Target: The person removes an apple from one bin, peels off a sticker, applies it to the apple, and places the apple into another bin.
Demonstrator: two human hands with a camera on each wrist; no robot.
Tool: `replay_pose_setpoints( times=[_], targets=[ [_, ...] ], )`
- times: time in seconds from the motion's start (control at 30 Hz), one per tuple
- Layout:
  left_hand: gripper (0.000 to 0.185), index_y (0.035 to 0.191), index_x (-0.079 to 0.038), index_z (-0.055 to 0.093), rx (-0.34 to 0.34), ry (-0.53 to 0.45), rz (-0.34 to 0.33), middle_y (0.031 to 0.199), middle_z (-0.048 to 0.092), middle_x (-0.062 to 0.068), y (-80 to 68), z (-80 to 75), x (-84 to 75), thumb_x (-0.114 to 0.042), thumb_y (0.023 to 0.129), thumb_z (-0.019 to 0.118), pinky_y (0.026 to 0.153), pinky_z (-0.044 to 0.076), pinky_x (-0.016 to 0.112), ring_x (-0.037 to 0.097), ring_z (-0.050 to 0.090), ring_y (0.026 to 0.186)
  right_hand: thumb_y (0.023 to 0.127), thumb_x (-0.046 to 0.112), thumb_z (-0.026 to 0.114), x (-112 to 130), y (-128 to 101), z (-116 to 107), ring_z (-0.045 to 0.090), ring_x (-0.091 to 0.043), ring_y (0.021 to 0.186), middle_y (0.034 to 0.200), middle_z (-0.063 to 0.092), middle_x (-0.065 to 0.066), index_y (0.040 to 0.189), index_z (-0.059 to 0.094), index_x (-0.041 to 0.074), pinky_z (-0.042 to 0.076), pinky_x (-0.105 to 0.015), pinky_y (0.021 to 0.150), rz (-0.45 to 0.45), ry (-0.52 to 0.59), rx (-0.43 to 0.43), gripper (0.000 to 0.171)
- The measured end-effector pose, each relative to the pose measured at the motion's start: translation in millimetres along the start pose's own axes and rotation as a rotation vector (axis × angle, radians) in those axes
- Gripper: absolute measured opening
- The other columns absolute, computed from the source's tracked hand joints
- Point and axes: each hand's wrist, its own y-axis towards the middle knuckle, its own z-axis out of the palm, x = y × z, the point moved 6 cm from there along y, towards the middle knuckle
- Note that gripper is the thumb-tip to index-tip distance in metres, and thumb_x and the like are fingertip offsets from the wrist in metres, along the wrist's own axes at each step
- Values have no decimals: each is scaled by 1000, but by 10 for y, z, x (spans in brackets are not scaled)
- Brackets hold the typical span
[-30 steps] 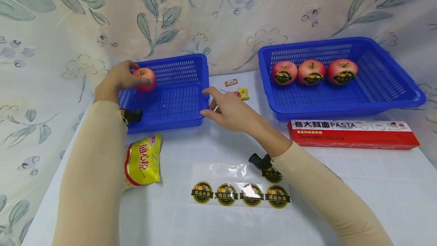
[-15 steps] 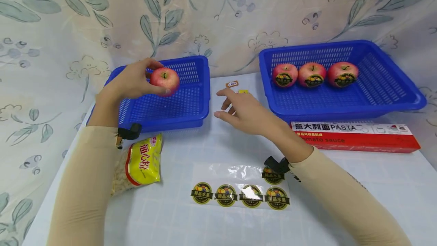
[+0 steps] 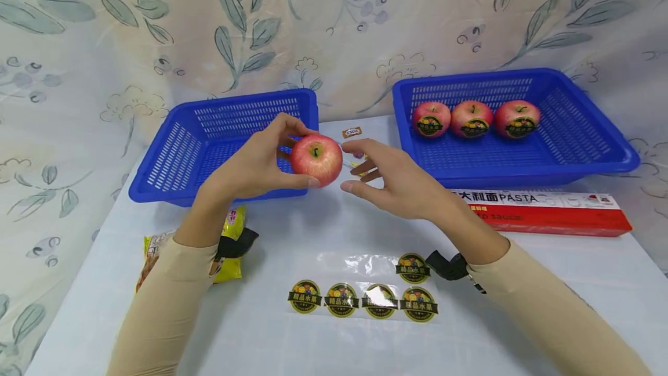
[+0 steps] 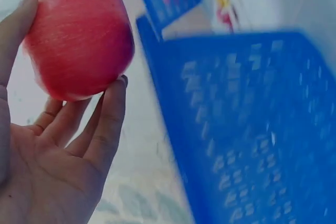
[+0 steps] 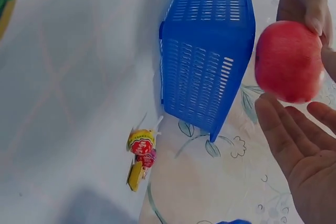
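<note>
A red apple (image 3: 319, 161), stem upward and with no sticker on the sides I see, is held in the air by my left hand (image 3: 256, 161), thumb in front and fingers behind. In the left wrist view the apple (image 4: 81, 40) sits between thumb and fingertips. My right hand (image 3: 399, 181) is just right of it, thumb and fingers spread apart, close to the fruit. The right wrist view has the right hand (image 5: 307, 156) beneath the apple (image 5: 290, 61), its fingertips near it; whether they touch I cannot tell. Behind the left hand stands a blue basket (image 3: 156, 176).
A larger blue basket (image 3: 522, 176) at right holds three apples (image 3: 474, 119) with round stickers. Before it lies a red pasta box (image 3: 563, 219). A clear sheet of round stickers (image 3: 341, 300) lies in front. Wrapped candies (image 3: 352, 132) and yellow packets (image 3: 235, 222) are on the table.
My left hand has lifted the apple out of the left basket and carried it right and nearer to me. My right hand has shifted slightly right and lower. The left basket now holds no visible apple.
</note>
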Motion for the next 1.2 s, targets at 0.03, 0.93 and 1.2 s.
replay_pose_setpoints(
  times=[0.03, 0.93, 1.2],
  targets=[
    [81, 136, -11, 43, 8, -11, 13, 135, 58, 2, -6, 49, -9, -25, 75, 94, 94, 59, 40, 19, 60, 121, 98, 34, 72, 1, -9, 5, 71, -17, 107, 143, 58, -2, 147, 49, 13, 61, -30, 84, 0, 5, 5, 59],
    [69, 139, -6, 52, 118, 20, 15, 136, 61, 6, 23, 1083, 81, -18, 82, 89, 94, 58, 29, 22, 65, 120, 99, 10, 68, -449, -516, 127, 70, -26, 114, 140, 59, -12, 149, 45, 5, 58, -38, 95, 69, -6, 188, 56],
    [70, 143, -6, 52, 127, 109, 1, 139, 62, 6, -17, 1142, 148, -24, 85, 87, 98, 56, 33, 22, 64, 122, 97, 10, 70, -578, -516, 251, 72, -24, 109, 140, 60, -14, 149, 44, 3, 60, -37, 91, 78, -27, 205, 59]
  ],
)
